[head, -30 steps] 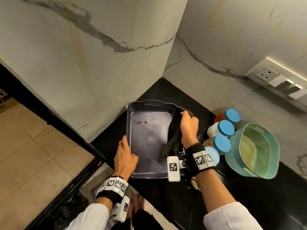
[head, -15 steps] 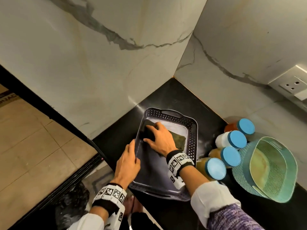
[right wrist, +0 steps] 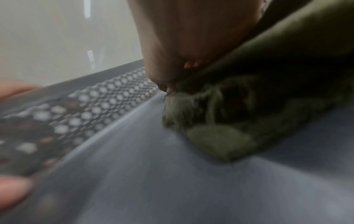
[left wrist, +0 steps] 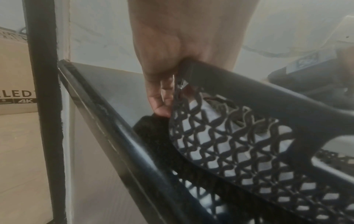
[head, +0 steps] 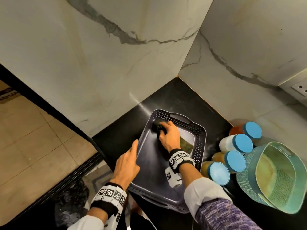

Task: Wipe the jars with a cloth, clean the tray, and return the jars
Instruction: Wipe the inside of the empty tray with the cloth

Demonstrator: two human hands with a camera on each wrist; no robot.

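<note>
The black counter point(head: 174, 97) ends in marble walls beyond my fingers. My left hand point(head: 127, 163) grips the tray point(head: 154, 178) by its left rim. My right hand point(head: 169, 136) presses the cloth point(head: 186, 143) into its far corner, fingers curled over it. Four jars point(head: 235, 161) stand right of my right wrist, outside the tray.

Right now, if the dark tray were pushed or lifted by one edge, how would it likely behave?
The tray probably slides easily: it sits on a glossy black counter, and the left hand grips its side wall while the right hand rubs the cloth inside. Its perforated thin walls suggest light, slightly flexible plastic. Holding no jars, it likely lifts easily.
</note>
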